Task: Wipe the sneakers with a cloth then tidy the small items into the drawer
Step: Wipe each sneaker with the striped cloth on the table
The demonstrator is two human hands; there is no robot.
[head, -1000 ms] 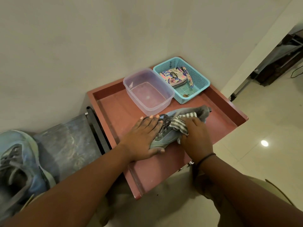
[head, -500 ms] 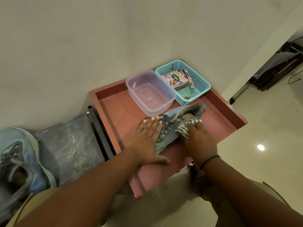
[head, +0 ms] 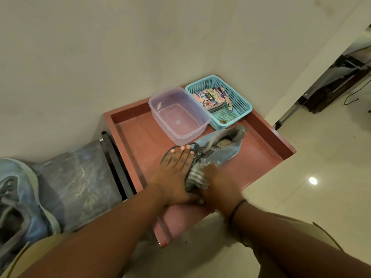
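A blue-grey sneaker (head: 224, 145) lies on its side on the red tray-like table top (head: 261, 145), heel towards the right. My left hand (head: 176, 173) lies flat on its toe and laces, fingers straight. My right hand (head: 218, 185) grips a striped cloth (head: 197, 177) pressed against the front side of the shoe. A second blue sneaker (head: 18, 197) rests at the far left on a dark bench. A teal basket (head: 243, 103) at the back holds a floral pouch (head: 210, 97) and a small brown item (head: 223, 121).
A clear plastic tub (head: 178, 115) stands behind the sneaker, next to the basket. The table top has raised edges and sits against a white wall. A dark marbled bench (head: 76, 183) adjoins it on the left. Glossy tiled floor (head: 321, 177) spreads to the right.
My right hand has slid the cloth from the shoe's heel opening towards the toe, close to my left hand. The heel and collar are now uncovered. My left hand stays put.
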